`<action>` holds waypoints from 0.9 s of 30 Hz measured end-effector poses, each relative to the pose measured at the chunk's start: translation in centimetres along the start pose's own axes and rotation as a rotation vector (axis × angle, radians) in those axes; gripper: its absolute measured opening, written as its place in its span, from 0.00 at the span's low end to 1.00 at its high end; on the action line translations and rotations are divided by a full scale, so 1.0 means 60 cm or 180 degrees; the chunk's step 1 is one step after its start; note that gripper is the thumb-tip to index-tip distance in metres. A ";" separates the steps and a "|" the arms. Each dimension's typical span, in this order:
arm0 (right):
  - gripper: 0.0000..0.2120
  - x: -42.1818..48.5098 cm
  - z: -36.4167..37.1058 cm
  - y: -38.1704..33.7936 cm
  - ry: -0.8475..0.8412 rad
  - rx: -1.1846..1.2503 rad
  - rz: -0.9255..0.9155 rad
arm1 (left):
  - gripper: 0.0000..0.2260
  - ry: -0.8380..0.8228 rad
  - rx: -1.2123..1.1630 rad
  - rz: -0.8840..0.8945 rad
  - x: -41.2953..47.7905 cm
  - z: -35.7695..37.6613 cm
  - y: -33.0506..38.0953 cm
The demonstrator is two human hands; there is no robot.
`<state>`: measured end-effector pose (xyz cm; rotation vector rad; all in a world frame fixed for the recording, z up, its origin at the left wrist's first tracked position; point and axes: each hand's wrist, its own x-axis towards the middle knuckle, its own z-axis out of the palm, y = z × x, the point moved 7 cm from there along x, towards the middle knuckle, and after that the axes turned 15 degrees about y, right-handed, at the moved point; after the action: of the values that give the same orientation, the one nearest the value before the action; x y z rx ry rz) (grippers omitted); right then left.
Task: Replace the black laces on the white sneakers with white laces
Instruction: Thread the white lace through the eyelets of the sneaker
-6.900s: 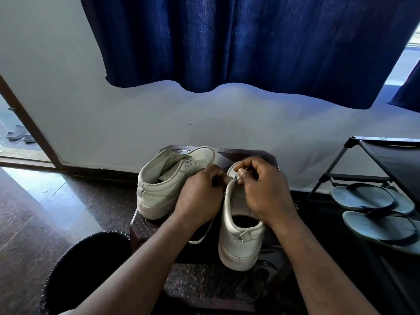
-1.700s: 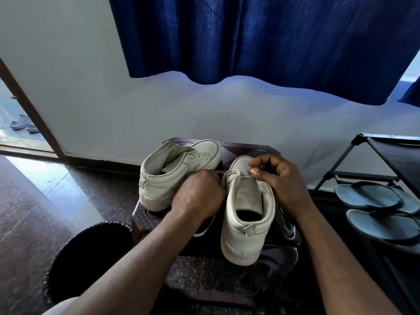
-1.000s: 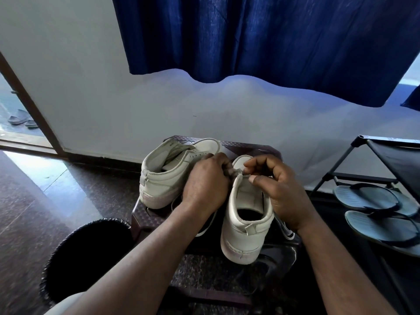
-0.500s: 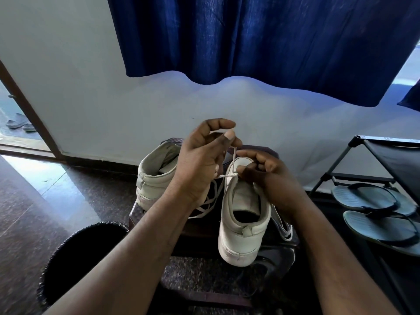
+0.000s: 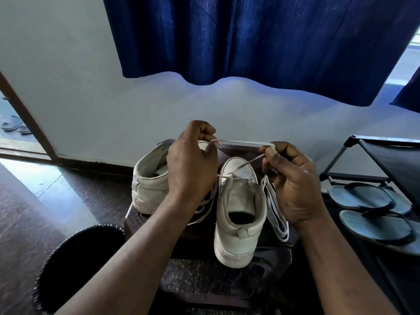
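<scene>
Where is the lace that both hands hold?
Head view, centre: the lace stretches between the left hand and right hand, above the toe of the right sneaker, one strand running down to its eyelets.

Home entryway, polished stone floor [image 5: 45, 201], blue curtain [image 5: 261, 42] over a plain wall [image 5: 91, 87] above the left hand [image 5: 191, 169], shoe rack [image 5: 395, 160] holding flip-flops [image 5: 368, 196] just right of the right hand [image 5: 293, 185], open doorway [image 5: 10, 144] with sandals [image 5: 12, 126] outside well left of the left hand, black bin [image 5: 77, 264] below it.
</scene>
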<state>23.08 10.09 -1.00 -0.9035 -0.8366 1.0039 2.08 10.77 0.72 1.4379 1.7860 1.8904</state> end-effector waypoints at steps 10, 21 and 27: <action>0.05 0.007 -0.017 -0.013 0.0217 0.0721 0.0063 | 0.08 -0.1097 0.0452 0.0029 -0.036 0.056 -0.010; 0.07 0.020 -0.052 -0.034 0.0404 0.1102 0.0046 | 0.05 -0.1981 0.0125 -0.0551 -0.050 0.080 -0.039; 0.07 0.030 -0.069 -0.036 0.0569 0.1469 0.0218 | 0.09 -0.2200 -0.0470 -0.0993 -0.054 0.080 -0.038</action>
<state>28.05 10.27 -0.34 -0.6149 -0.3992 1.0992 6.13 12.44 -3.72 1.4166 1.3938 1.1445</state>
